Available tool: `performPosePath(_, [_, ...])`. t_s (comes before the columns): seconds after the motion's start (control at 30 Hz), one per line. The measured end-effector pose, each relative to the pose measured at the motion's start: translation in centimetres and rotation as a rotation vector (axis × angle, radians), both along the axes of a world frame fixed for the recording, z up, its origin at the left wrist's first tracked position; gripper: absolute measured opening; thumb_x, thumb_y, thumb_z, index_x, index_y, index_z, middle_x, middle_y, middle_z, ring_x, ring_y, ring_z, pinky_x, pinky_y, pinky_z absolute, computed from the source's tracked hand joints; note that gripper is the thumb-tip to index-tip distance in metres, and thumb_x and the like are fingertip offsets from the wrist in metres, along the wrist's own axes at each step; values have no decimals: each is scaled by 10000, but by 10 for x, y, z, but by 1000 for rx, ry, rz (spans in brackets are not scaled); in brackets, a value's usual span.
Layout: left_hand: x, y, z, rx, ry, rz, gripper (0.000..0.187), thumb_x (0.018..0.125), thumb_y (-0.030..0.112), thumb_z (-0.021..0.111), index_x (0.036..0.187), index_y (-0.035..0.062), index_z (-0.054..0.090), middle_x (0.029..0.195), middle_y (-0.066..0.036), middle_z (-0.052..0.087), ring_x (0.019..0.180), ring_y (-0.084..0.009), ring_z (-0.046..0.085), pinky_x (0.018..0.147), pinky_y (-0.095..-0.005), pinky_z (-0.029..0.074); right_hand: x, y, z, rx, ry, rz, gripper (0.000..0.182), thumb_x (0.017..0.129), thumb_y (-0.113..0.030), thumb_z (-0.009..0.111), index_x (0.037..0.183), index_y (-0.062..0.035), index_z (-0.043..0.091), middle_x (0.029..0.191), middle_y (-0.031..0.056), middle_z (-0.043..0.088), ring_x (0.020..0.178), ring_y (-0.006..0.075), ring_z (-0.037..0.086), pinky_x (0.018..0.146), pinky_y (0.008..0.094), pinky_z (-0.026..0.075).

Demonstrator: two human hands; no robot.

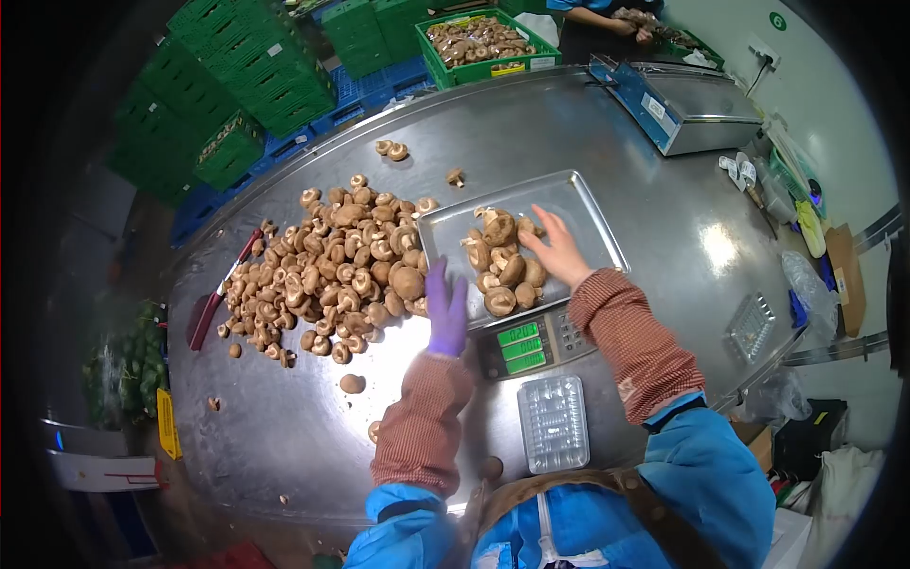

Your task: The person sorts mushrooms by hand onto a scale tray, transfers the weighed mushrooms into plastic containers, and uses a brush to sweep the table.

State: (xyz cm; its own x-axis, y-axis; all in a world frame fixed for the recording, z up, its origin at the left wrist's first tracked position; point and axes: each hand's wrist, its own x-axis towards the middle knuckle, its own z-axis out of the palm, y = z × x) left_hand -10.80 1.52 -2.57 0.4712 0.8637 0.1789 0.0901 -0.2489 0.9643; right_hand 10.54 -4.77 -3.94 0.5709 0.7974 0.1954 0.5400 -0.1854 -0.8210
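Note:
Brown shiitake mushrooms (510, 271) lie grouped on a metal tray (590, 220), which rests on a digital scale (523, 347) with lit green digits. My right hand (559, 250), bare, is over the tray at the right of the group, fingers spread beside the upper mushrooms; contact is hard to make out. Purple-gloved, my left hand (447, 311) stands at the tray's left edge with fingers apart and nothing in it. Left of it spreads a large heap of loose mushrooms (332, 251). A clear plastic punnet (553, 424) sits below the scale.
A red-handled knife (248, 248) and a dark red object (203, 321) lie left of the heap. A blue-and-steel machine (687, 109) stands at the far right. Beyond the table are a green crate of mushrooms (542, 59), stacked green crates (251, 62) and another person (602, 27).

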Motion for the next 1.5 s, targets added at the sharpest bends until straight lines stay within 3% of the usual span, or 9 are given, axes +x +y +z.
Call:
performPosePath(0.3, [58,11,-41,-257,-121,-41,640,899,251,525,1383,-31,217,1377,-224,322,1280,-283,326,1046,-324,272,-13,9,-23,61,-106,-60,422,819,-254,584,1202,-86,526,1117,156,551,1029,313,497,929,372,381])
performPosePath(0.47, [55,18,-43,-365,-198,-43,650,872,190,572,1388,-4,228,1391,-192,311,1271,-257,336,1028,-315,302,19,12,-28,14,331,111,416,799,-120,615,1197,-59,509,932,125,603,811,203,589,749,306,481])
performPosePath(0.6, [39,-1,13,37,-31,64,763,791,229,666,1378,-20,246,1404,-216,275,1302,-301,289,1060,-374,269,19,-3,13,54,541,-19,367,827,-117,598,1174,-39,510,938,92,597,856,152,577,771,281,475])
performPosePath(0.73, [21,-21,25,404,-39,-159,738,739,177,711,1356,41,330,1391,-159,311,1277,-291,328,1001,-380,356,-38,-18,66,59,752,616,371,870,-130,573,1212,-25,475,991,49,593,915,123,558,840,272,446])
performPosePath(0.87, [-56,-2,-37,127,-159,472,601,755,74,670,1299,43,416,1368,-182,360,1249,-292,366,981,-406,373,-20,-12,48,135,326,271,440,876,-198,574,1266,-41,444,1157,109,544,1084,194,511,911,307,413])
performPosePath(0.9, [-89,14,-75,235,180,528,593,763,81,664,1300,41,415,1362,-185,365,1250,-298,365,997,-408,353,-10,-9,39,195,234,5,466,878,-234,572,1284,-53,432,1217,135,511,1153,221,474,946,323,392])
performPosePath(1.03, [-121,21,-106,458,959,521,645,795,260,609,1335,26,344,1382,-201,338,1281,-348,319,1060,-430,255,-1,7,-2,-5,267,95,544,871,-315,560,1339,-103,379,1344,168,360,1273,283,332,1038,362,289])
performPosePath(1.2, [-1,6,-11,45,-43,47,579,909,336,482,1357,14,305,1409,-197,289,1316,-304,267,1081,-379,221,-22,5,1,57,179,-40,695,812,-319,627,1350,-28,299,1345,236,332,1255,345,342,1034,371,298])
performPosePath(1.5, [134,6,-45,89,187,-14,535,856,301,554,1248,-37,420,1214,-262,444,1102,-393,435,949,-444,349,11,-22,12,215,232,-212,744,813,-262,633,1341,70,228,1271,260,415,1176,335,439,982,370,356])
